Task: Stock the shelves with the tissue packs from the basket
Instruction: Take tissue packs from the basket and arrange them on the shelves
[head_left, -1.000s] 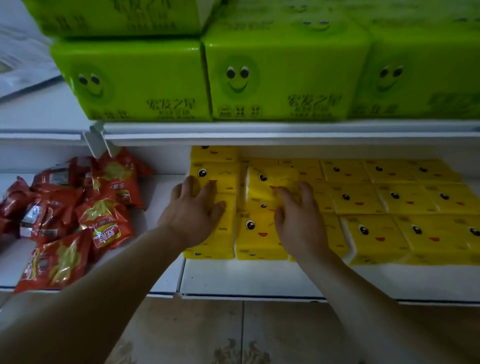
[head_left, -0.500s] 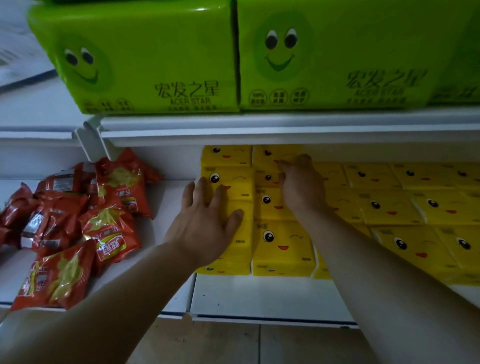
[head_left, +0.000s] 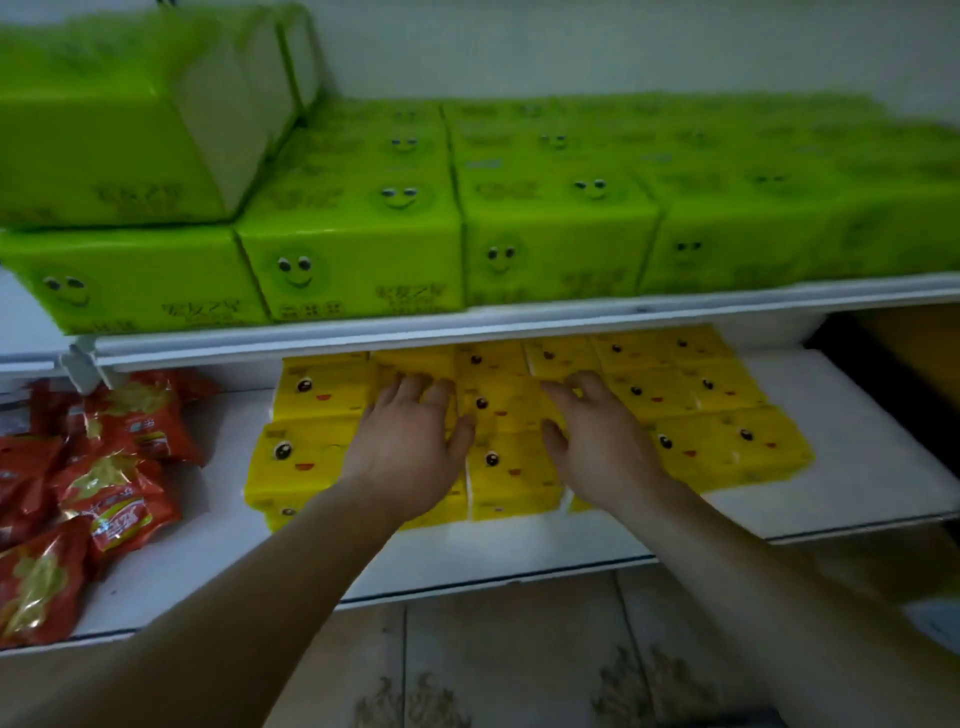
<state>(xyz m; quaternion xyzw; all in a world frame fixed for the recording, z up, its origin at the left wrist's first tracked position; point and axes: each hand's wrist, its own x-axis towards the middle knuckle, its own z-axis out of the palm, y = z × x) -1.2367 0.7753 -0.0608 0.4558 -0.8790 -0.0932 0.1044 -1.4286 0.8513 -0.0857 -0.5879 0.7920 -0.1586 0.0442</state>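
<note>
Several yellow tissue packs (head_left: 722, 447) with cartoon faces lie flat in rows on the white lower shelf (head_left: 857, 467). My left hand (head_left: 410, 447) lies palm down on the packs left of centre, its fingers spread. My right hand (head_left: 597, 441) rests on the packs just to the right, fingers slightly bent, holding nothing. One column of packs (head_left: 501, 457) shows between the two hands. No basket is in view.
Large green tissue packs (head_left: 358, 265) fill the upper shelf, with more stacked at the left (head_left: 104, 130). Red snack bags (head_left: 119, 457) lie on the lower shelf's left side. The white upper shelf edge (head_left: 519, 322) overhangs the yellow packs. Tiled floor lies below.
My view has pulled back and up. My left hand shifted from the left edge of the yellow packs onto their tops. My right hand drew back from the rear row to beside the left.
</note>
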